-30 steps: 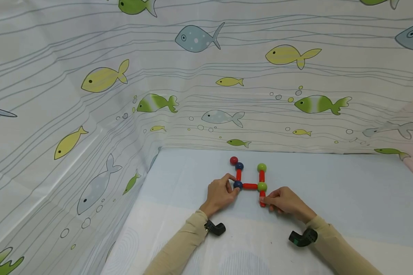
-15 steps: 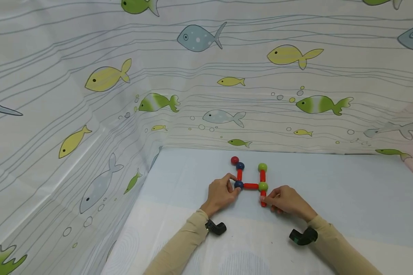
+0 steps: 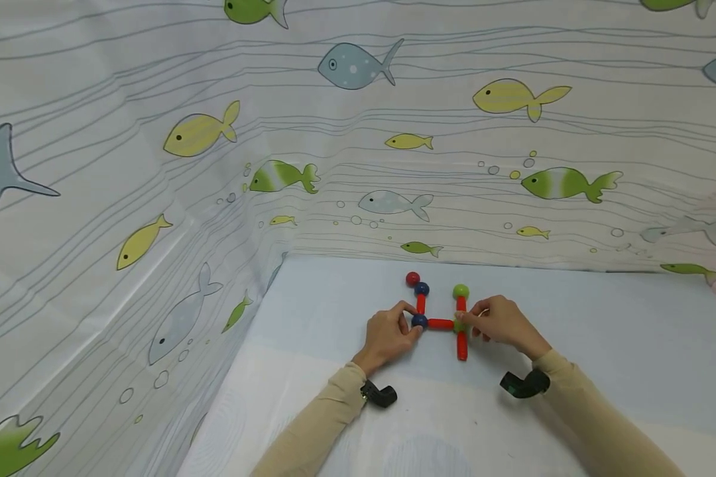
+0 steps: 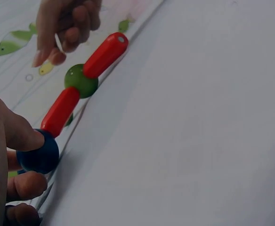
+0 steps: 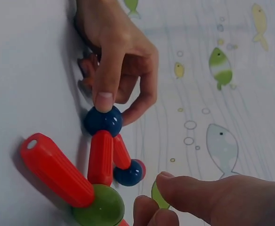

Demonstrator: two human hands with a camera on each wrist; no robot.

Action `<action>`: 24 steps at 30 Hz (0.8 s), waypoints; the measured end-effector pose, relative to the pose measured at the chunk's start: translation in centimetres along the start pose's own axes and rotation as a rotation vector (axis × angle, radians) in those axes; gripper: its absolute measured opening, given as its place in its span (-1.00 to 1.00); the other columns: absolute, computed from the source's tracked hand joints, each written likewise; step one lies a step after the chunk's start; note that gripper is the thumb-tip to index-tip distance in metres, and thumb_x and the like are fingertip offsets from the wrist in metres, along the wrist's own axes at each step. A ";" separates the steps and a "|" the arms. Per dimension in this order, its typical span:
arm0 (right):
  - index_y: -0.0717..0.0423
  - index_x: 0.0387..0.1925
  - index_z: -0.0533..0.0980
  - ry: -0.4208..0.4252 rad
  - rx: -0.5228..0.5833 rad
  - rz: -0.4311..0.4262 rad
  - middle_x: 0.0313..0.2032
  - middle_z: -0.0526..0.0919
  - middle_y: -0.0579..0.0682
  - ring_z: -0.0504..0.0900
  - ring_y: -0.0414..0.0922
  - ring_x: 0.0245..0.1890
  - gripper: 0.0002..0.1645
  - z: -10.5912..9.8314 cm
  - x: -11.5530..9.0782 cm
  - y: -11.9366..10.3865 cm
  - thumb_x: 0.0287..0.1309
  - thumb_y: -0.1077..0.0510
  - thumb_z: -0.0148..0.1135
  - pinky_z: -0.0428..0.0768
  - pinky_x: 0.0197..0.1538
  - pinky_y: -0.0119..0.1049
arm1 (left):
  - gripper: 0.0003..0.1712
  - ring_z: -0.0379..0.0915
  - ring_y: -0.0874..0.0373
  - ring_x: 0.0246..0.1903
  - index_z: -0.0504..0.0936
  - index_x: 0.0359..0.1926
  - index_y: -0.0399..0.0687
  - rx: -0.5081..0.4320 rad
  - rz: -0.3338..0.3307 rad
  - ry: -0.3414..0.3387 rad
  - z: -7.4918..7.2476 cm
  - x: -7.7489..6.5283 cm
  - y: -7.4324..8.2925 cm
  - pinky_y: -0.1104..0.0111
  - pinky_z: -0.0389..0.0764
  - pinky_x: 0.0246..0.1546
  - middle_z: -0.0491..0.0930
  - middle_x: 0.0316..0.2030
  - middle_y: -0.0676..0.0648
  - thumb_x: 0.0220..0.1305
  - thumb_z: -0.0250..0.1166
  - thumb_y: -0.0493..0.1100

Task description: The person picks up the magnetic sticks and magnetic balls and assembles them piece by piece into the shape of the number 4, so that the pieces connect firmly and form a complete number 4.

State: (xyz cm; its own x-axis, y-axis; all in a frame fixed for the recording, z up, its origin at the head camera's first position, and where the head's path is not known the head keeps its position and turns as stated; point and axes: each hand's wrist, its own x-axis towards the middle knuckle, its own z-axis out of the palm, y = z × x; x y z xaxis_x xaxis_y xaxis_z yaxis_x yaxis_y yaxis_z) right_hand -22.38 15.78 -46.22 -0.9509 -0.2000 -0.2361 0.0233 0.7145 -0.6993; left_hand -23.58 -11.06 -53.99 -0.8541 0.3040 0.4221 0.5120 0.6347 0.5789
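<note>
In the head view my left hand (image 3: 388, 334) pinches the nearer blue ball (image 3: 419, 321) of a ball-and-rod building toy. A red rod (image 3: 440, 324) links that ball to a green ball (image 5: 100, 207). Another red rod (image 3: 421, 304) runs back to a second blue ball (image 3: 421, 289), beside which sits a red ball (image 3: 413, 278). From the nearer green ball, one rod leads to a far green ball (image 3: 461, 291) and one red rod (image 3: 462, 346) points towards me with a free end. My right hand (image 3: 504, 324) hovers by the nearer green ball, fingers loosely bent, holding nothing.
The toy lies on a pale blue and white tabletop (image 3: 573, 344). Behind it and at the left rise fish-printed sheets (image 3: 310, 119). Each wrist wears a small black camera; one is the right wrist camera (image 3: 525, 384).
My right hand has let go of the near red rod and moved back to beside the nearer green ball. The left hand keeps its pinch; the head view has shifted slightly.
</note>
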 end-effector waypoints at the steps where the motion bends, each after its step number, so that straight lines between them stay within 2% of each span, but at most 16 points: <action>1: 0.23 -0.17 0.67 0.011 0.001 -0.015 -0.48 0.72 0.03 0.62 -0.07 -0.51 -0.49 -0.2 0.4 -0.2 0.40 -0.19 0.34 0.46 -0.38 -0.23 | -0.71 0.31 0.42 -0.63 0.71 -0.09 0.02 -0.003 0.000 -0.001 0.0 0.0 0.0 0.52 0.27 -0.53 0.53 -0.66 0.12 0.16 0.50 -0.08; 6: 0.26 -0.11 0.67 0.104 -0.042 -0.107 -0.46 0.70 0.02 0.62 -0.07 -0.51 -0.50 -0.7 2.8 -0.9 0.41 -0.15 0.34 0.51 -0.38 -0.23 | -0.71 0.31 0.43 -0.63 0.72 -0.10 0.00 -0.008 -0.001 -0.003 -0.1 0.0 0.1 0.52 0.27 -0.54 0.53 -0.66 0.12 0.15 0.50 -0.09; 12: 0.26 0.03 0.67 0.193 -0.088 -0.154 -0.16 0.76 0.21 0.67 -0.04 -0.35 -0.51 -0.1 5.9 -1.8 0.41 -0.10 0.36 0.58 -0.34 -0.29 | -0.71 0.30 0.44 -0.64 0.71 -0.09 0.01 0.003 0.001 -0.008 -0.2 0.1 0.1 0.54 0.26 -0.56 0.53 -0.66 0.13 0.16 0.49 -0.08; 19: 0.25 0.13 0.64 0.197 -0.142 -0.163 -0.06 0.78 0.26 0.73 -0.08 -0.46 -0.46 1.1 9.0 -3.7 0.38 -0.10 0.39 0.64 -0.38 -0.30 | -0.72 0.30 0.45 -0.65 0.70 -0.10 0.03 -0.003 -0.003 -0.010 -0.4 0.0 0.1 0.55 0.26 -0.58 0.52 -0.67 0.15 0.17 0.49 -0.07; 24: 0.21 0.21 0.62 0.166 -0.218 -0.158 0.00 0.78 0.25 0.75 0.06 -0.23 -0.38 1.5 10.6 -4.7 0.35 -0.15 0.40 0.70 -0.24 -0.16 | -0.73 0.31 0.46 -0.64 0.70 -0.11 0.05 0.000 0.008 -0.008 -0.3 0.0 0.0 0.56 0.26 -0.57 0.53 -0.66 0.15 0.18 0.48 -0.05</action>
State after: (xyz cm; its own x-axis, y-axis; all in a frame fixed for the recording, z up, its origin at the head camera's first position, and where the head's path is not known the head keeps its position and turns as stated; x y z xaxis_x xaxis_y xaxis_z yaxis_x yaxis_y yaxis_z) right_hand -32.07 9.29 -46.39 -0.9752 -0.2212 -0.0100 -0.1789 0.8137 -0.5531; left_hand -23.53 -11.24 -53.82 -0.8508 0.3146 0.4209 0.5186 0.6323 0.5756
